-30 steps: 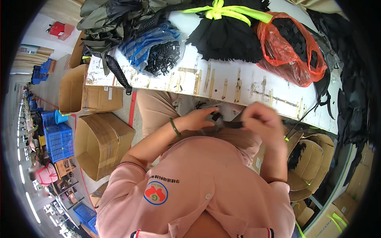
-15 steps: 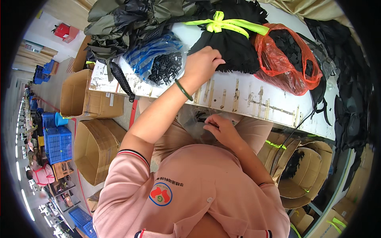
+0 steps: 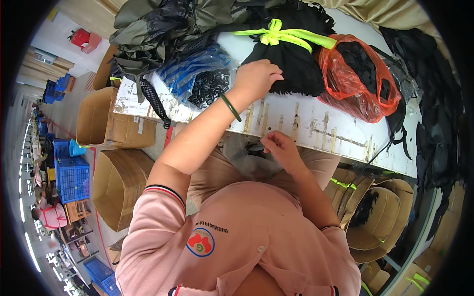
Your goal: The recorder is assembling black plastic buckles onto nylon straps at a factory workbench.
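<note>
"While the left hand (image 3: 257, 79) reaches over the table (image 3: 306, 108), what is nearest to it?"

"The black bundle (image 3: 298, 74), right beside it on its right, with a neon tie (image 3: 276, 35) around the middle."

"Is that hand spread?"

"No, its fingers are bent and close together. A green bangle (image 3: 230, 107) circles the wrist behind it."

"And the right hand (image 3: 280, 149)?"

"Lower, nearer the body, just off the table's near edge. Its fingers curl inward, thumb close to the forefinger. Seen from above, the fingertips are poorly shown, so I can't tell whether either hand pinches anything."

"What lies under it?"

"A clear bag (image 3: 242, 158), below it and to its left, over the lap."

"Anything else near the left hand?"

"Just to its left, a blue bag (image 3: 190, 71) with black bits (image 3: 210, 85) showing at the mouth. Well to its right, beyond the bundle, an open red bag (image 3: 355, 101)."

"And farther from the right hand?"

"Well to its right and lower, an open carton (image 3: 395, 217)."
</note>
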{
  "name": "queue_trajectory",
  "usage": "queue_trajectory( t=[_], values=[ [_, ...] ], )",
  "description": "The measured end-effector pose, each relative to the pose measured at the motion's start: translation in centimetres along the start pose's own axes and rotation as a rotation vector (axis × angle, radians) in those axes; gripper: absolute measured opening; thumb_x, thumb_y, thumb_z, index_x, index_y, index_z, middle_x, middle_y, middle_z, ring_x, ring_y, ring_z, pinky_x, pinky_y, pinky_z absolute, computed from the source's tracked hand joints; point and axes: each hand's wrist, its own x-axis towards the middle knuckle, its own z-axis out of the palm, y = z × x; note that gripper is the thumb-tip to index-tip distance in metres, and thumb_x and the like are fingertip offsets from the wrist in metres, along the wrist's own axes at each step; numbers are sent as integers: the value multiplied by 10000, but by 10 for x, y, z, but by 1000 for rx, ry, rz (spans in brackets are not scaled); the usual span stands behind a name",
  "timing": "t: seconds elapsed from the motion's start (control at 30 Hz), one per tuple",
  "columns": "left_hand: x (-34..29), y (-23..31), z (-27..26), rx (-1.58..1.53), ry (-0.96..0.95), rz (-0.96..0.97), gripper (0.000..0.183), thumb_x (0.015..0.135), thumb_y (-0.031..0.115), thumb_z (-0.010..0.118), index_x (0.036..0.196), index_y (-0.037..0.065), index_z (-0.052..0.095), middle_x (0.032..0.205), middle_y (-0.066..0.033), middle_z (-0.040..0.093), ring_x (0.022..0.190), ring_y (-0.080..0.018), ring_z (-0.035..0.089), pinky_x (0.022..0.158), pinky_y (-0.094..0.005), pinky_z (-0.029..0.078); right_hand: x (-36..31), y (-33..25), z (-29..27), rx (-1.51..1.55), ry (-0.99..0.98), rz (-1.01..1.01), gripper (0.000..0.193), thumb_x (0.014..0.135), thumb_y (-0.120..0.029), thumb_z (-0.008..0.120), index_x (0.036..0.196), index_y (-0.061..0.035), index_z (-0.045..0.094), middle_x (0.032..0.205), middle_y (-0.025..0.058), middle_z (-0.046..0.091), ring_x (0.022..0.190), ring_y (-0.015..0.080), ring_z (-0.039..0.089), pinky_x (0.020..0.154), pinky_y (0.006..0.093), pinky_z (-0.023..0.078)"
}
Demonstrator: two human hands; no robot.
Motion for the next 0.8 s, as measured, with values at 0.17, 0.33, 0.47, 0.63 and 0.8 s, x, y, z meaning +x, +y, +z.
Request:
queue_trajectory(
  t=[0.17,0.33,0.47,0.63,0.8],
  values=[
    [-32,38,-23,-207,-81,-7,100,812,217,610,828,122,636,774,-63,602,726,-297,599,628,-409,473,-6,-35,-16,523,8,247,224,905,-237,590,948,-18,607,669,-33,531,451,30,373,407,195,274],
    [-127,64,-4,-226,-376,20,102,816,226,596,793,129,621,754,-65,590,738,-293,600,628,-410,473,30,-72,-34,359,-6,124,183,911,-241,583,956,-64,603,654,-44,525,438,24,336,410,183,243],
    [-168,54,10,-339,-683,10,124,806,247,630,828,130,665,770,-63,618,746,-272,612,646,-372,483,47,-105,-35,335,167,-98,149,896,-212,602,949,-74,624,651,-69,497,442,2,324,395,184,224],
    [-121,-30,-31,-376,-190,-599,142,814,170,635,900,58,630,844,-135,612,828,-304,606,719,-378,487,18,-84,-21,-4,284,-111,90,852,-120,649,922,-72,619,644,-78,492,491,-7,372,411,185,265],
    [-103,-96,-34,81,-234,-462,288,732,173,733,977,73,619,812,-97,534,778,-273,572,703,-359,463,4,-23,5,-10,90,-20,92,842,-97,657,861,-55,577,655,-69,486,567,24,406,496,193,326]
  ],
)
